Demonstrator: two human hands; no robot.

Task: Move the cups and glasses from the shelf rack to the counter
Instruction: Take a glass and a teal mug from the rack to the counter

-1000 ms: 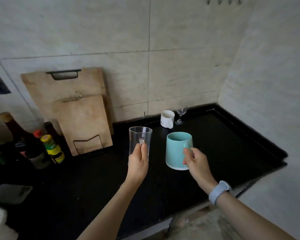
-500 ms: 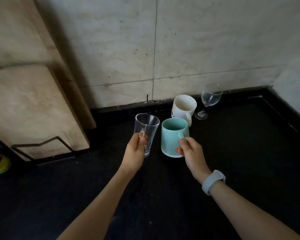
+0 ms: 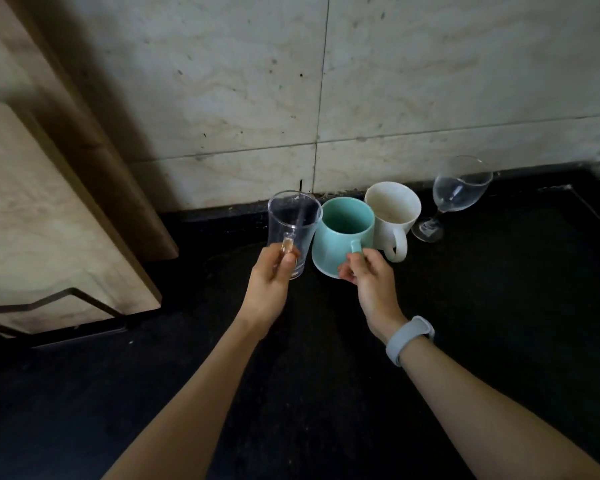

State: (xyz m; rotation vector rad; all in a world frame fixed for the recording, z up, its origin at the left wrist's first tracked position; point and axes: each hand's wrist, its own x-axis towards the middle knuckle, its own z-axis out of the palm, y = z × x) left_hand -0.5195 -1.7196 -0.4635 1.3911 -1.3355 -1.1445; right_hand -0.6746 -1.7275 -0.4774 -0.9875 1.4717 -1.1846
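My left hand (image 3: pixel 271 285) grips a clear tumbler glass (image 3: pixel 293 225) by its lower side, upright and just above the black counter (image 3: pixel 499 306). My right hand (image 3: pixel 371 282) holds a teal mug (image 3: pixel 340 237) by its handle, close beside the tumbler. Right behind the teal mug a white mug (image 3: pixel 392 213) stands on the counter near the wall, its handle toward me. A clear wine glass (image 3: pixel 454 192) stands to the right of the white mug. The shelf rack is out of view.
Two wooden cutting boards (image 3: pixel 49 209) lean on the tiled wall (image 3: pixel 395 81) at the left, held in a dark wire stand (image 3: pixel 66 299). The counter's raised back edge runs along the wall. A pale wristband (image 3: pixel 409 337) is on my right wrist.
Both hands have carried the tumbler and the teal mug farther toward the wall, up to the white mug. The view has moved in closer to the back corner.
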